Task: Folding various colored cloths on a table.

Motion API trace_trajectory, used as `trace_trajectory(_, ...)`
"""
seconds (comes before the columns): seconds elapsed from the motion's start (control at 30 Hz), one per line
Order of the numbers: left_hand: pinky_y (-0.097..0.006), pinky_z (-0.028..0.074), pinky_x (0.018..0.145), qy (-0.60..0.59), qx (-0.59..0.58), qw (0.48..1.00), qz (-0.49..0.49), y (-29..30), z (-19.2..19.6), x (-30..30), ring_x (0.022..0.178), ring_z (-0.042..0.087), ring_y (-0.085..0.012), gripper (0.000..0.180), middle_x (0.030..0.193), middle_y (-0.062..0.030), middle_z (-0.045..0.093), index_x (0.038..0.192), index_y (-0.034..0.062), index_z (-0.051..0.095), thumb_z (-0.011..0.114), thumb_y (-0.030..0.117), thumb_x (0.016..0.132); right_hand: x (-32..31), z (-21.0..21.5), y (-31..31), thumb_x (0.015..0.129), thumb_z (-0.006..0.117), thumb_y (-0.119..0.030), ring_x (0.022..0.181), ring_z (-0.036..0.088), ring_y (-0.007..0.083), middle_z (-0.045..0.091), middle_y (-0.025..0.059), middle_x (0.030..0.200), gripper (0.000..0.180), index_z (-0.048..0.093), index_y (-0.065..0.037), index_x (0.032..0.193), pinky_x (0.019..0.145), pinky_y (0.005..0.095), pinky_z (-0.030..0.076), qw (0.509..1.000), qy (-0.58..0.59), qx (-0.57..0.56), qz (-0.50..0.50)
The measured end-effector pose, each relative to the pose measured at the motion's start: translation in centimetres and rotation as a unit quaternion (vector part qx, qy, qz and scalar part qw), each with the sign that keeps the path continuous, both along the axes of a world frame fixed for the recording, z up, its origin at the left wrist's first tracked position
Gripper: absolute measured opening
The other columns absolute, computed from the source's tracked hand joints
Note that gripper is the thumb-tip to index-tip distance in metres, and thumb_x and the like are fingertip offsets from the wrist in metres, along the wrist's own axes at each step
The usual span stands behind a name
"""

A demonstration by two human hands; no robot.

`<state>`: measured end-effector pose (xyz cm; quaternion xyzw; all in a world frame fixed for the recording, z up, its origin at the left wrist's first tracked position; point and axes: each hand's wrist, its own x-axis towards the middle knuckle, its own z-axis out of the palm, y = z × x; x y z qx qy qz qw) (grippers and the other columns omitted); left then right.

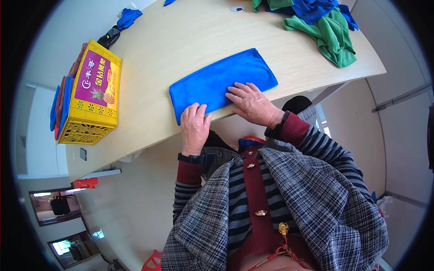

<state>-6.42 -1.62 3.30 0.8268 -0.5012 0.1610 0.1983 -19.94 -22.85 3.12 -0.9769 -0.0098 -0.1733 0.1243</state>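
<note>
A blue cloth [217, 79], folded into a long rectangle, lies flat on the table in front of me. My left hand [195, 128] rests on its near left end, the fingertips touching the cloth by the table's front edge and the thumb alongside. Farther right, my right hand [254, 105] lies palm down over the cloth's near edge, with its fingers stretched out flat on the fabric. Neither hand lifts the cloth.
A yellow crate [88, 128] with a purple label stands at the table's left side, folded cloths [63, 106] in it. Loose green cloths [332, 38] and blue cloths [312, 9] are heaped at the far right. A small dark flat object [83, 154] lies near the left corner.
</note>
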Motion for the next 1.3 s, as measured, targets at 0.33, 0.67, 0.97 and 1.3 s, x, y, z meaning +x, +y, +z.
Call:
trace_trajectory(0.33, -0.043, 0.048, 0.095, 0.122, -0.031, 0.992, 0.025, 1.7, 0.8, 4.1, 0.112, 0.058, -0.0356, 0.024, 0.115, -0.0161, 0.063, 0.113, 0.003, 0.067, 0.069, 0.01, 0.09, 0.5, 1.9, -7.2, 0.091, 0.068, -0.019, 0.131, 0.053, 0.0303, 0.058, 0.0149, 0.138, 0.043, 0.059, -0.006, 0.131, 0.109, 0.0435, 0.043, 0.972, 0.122, 0.2, -0.012)
trace_trajectory(0.67, -0.043, 0.05, 0.091, 0.094, 0.063, 0.993, 0.031, -0.6, -1.5, 18.7, 0.106, 0.064, -0.0315, 0.031, 0.117, -0.0161, 0.067, 0.114, 0.0042, 0.067, 0.072, 0.018, 0.086, 11.2, 0.4, -17.5, 0.086, 0.061, -0.018, 0.118, 0.061, 0.0334, 0.066, 0.0143, 0.125, 0.036, 0.066, -0.01, 0.121, 0.1, 0.0424, 0.05, 0.984, 0.132, 0.024, -0.12)
trace_trajectory(0.97, -0.038, 0.05, 0.073, 0.33, 0.086, 0.937, 0.067, -0.3, 1.9, 18.7, 0.077, 0.062, -0.0214, 0.023, 0.079, -0.0128, 0.064, 0.095, 0.0002, 0.06, 0.074, 0.013, 0.082, 10.4, 2.6, -18.1, 0.084, 0.064, -0.015, 0.095, 0.068, 0.0335, 0.072, 0.0145, 0.104, 0.03, 0.068, -0.009, 0.113, 0.085, 0.0399, 0.053, 0.975, 0.151, 0.135, -0.087)
trace_trajectory(1.3, -0.021, 0.044, 0.077, 0.385, -0.139, 0.909, -0.077, 3.6, 13.7, 11.0, 0.084, 0.049, -0.0053, 0.018, 0.088, 0.0044, 0.05, 0.098, 0.0071, 0.054, 0.07, 0.005, 0.091, 1.1, 13.8, -15.8, 0.094, 0.067, -0.008, 0.082, 0.06, 0.0136, 0.063, 0.005, 0.086, 0.014, 0.062, -0.005, 0.106, 0.08, 0.0294, 0.052, 0.972, -0.02, 0.233, -0.023)
